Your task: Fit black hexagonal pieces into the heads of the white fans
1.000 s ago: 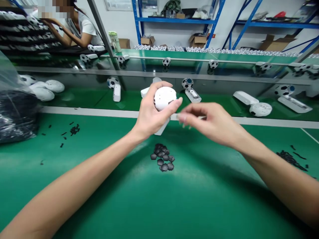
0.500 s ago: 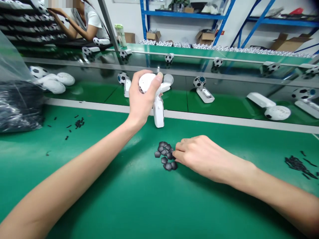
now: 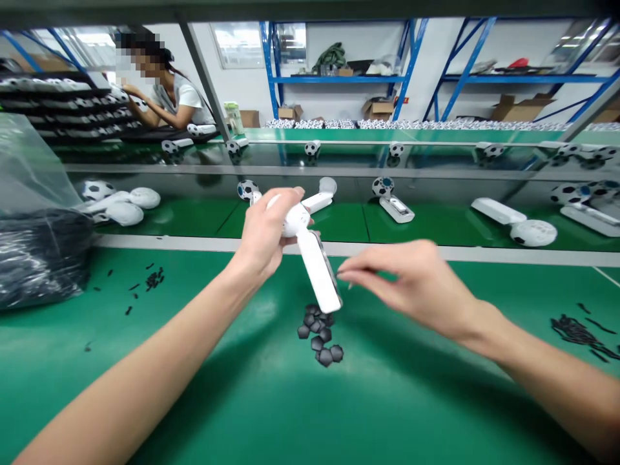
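My left hand (image 3: 266,236) is closed around the rounded head of a white plastic device (image 3: 317,265). Its straight handle slants down and right, with a dark strip along one side. My right hand (image 3: 411,281) is just right of the handle, thumb and forefinger pinched together; whatever sits between the fingertips is too small to make out. Below the handle's tip lies a small heap of black pentagonal pieces (image 3: 317,326) on the green work surface (image 3: 271,394).
A clear bag of black parts (image 3: 43,252) stands at left. Thin black strips (image 3: 576,332) lie at right, a smaller pile (image 3: 154,279) at left. Beyond a pale ledge, football-patterned devices (image 3: 397,208) rest on a green belt. A co-worker (image 3: 179,103) sits at back left.
My left hand has turned the device, its handle swinging lower right above the black pieces. My right hand has lifted off the heap towards the handle. The camera view has tilted up.
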The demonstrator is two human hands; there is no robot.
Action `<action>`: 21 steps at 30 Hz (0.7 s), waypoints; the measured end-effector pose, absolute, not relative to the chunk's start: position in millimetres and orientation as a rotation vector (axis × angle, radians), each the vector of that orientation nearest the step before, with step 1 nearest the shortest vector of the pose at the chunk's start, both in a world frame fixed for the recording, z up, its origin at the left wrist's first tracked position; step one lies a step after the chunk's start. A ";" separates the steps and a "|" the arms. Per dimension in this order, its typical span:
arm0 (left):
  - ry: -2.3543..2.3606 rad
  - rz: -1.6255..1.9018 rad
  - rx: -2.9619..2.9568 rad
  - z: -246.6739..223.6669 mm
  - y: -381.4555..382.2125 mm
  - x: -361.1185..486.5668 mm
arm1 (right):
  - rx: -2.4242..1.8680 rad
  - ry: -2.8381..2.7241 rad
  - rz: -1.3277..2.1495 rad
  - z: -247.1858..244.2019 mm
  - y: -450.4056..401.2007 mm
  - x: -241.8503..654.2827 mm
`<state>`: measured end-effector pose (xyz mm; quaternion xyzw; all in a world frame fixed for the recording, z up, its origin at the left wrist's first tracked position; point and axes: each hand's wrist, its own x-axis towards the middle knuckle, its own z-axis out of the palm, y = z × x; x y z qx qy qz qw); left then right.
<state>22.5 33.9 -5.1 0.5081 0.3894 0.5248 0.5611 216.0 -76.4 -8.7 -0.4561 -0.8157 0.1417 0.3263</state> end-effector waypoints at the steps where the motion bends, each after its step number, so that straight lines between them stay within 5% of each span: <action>1: 0.910 1.166 1.152 -4.3 29.0 25.3 | -1.180 -1.947 0.424 -5.6 -74.1 219.0; 6: 0.876 0.924 1.056 -7.7 5.2 37.7 | -1.157 -1.518 0.695 -4.9 -65.0 218.6; 21: 0.898 0.818 1.281 -8.5 -13.2 40.7 | -1.169 -1.567 0.866 -15.2 -65.4 217.0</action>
